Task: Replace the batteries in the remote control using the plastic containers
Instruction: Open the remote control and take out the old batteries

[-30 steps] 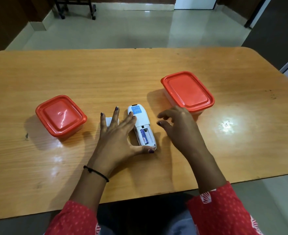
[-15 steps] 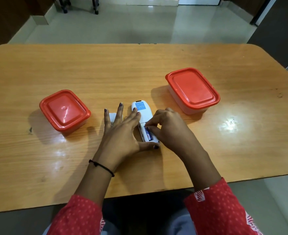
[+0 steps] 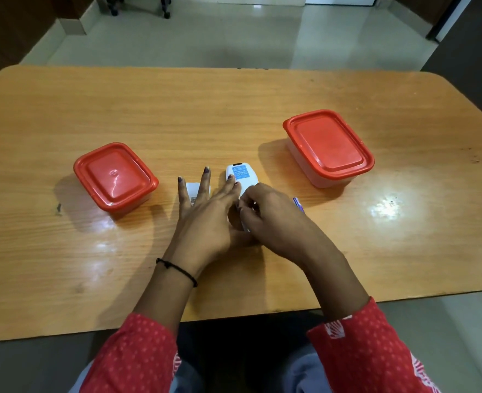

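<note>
Remote (image 3: 241, 177) lay face-down, left hand (image 3: 205, 219) fingers spread flat on it. Right hand (image 3: 273, 219) fingers curled over it, pinch hidden. Probably pulling old cells; next move needed a box (image 3: 329, 146) opened.

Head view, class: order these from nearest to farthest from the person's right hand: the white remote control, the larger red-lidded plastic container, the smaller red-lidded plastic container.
1. White remote control, centre, directly under the right hand.
2. Larger red-lidded plastic container, to the right, farther back.
3. Smaller red-lidded plastic container, far left, past the left hand.
</note>
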Demonstrator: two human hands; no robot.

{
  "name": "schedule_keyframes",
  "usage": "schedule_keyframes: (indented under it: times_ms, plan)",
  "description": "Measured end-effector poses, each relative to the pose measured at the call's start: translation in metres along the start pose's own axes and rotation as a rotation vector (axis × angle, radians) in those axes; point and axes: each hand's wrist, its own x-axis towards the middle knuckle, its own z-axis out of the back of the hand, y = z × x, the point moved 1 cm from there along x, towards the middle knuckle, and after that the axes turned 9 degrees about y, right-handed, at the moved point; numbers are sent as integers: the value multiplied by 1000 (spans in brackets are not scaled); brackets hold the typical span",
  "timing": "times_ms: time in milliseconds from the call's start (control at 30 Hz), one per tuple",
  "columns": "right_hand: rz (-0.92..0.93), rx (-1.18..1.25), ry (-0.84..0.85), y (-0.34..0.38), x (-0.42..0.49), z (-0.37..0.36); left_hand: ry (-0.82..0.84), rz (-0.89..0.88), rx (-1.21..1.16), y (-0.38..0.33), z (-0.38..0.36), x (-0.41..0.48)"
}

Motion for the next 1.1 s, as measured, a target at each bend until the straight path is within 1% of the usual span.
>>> schedule_keyframes:
  times_ms: [100,200,267,367,433,467,500,567,633,700,767,867,967,1033,1100]
  plan:
    - [-11,117,8,-12,-3,4,-20,2,4,1,-2,0]
    - [-28,143,0,-17,-4,7,-42,0,30,0,-3,1]
    - [-13,185,-36,-17,-4,8,-46,-1,42,1,-2,0]
    - [-3,447,-185,-19,-5,19,-58,-1,53,2,-1,-1]
    - [-73,591,-314,-29,-11,31,-66,2,59,2,0,-3]
    - [-138,601,-358,-35,-13,34,-69,5,67,1,1,-4]
    - [-206,563,-384,-40,-15,32,-70,7,80,1,1,-5]
    - [-295,347,-397,-45,-17,21,-78,3,96,-2,1,-6]
    - [-319,94,-377,-42,-16,9,-91,0,92,-6,0,-6]
    - [-330,-37,-361,-38,-14,1,-92,2,92,-7,0,-4]
    - [-332,-68,-355,-37,-12,0,-82,-4,90,-6,1,-3]
    - [-299,41,-379,-39,-15,8,-78,-27,40,-3,-1,-3]
    - [-258,160,-537,-46,-22,31,-80,-75,-115,-5,-1,-3]
    - [-233,114,-692,-55,-26,45,-131,-119,-241,-11,0,1]
    - [-232,32,-772,-66,-24,54,-219,-171,-397,-22,0,6]
